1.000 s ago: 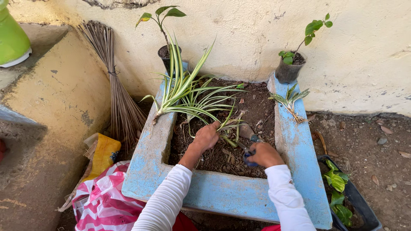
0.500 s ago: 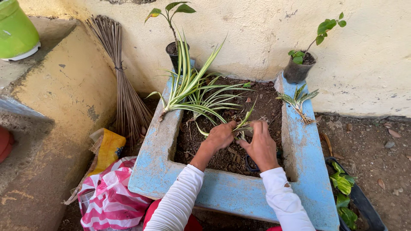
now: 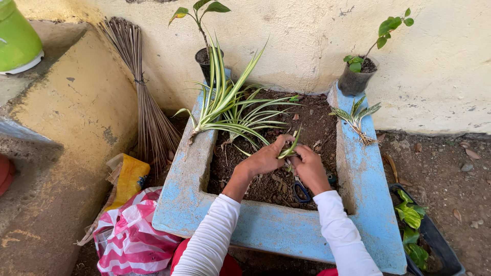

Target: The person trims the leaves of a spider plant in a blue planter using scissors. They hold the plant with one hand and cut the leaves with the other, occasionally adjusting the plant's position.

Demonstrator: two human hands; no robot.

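Observation:
A blue concrete planter (image 3: 190, 168) filled with dark soil (image 3: 307, 117) lies in front of me. My left hand (image 3: 266, 158) and my right hand (image 3: 309, 168) meet over the soil, both gripping a small striped green plantlet (image 3: 290, 148) at its base. Blue-handled scissors (image 3: 302, 193) lie on the soil under my right wrist. A larger striped spider plant (image 3: 230, 110) leans across the planter's left wall. Another small plantlet (image 3: 355, 115) rests on the right rim.
Two dark pots with seedlings (image 3: 204, 56) (image 3: 355, 79) stand at the back corners against a cream wall. A twig broom (image 3: 146, 107) leans at left beside a concrete step. A pink striped bag (image 3: 128, 235) and yellow bag (image 3: 130, 176) lie lower left; a black tray of green plants (image 3: 417, 235) lower right.
My right hand has let go of the scissors, which now lie on the soil, and has come to the plantlet beside my left hand. The view shifted slightly closer.

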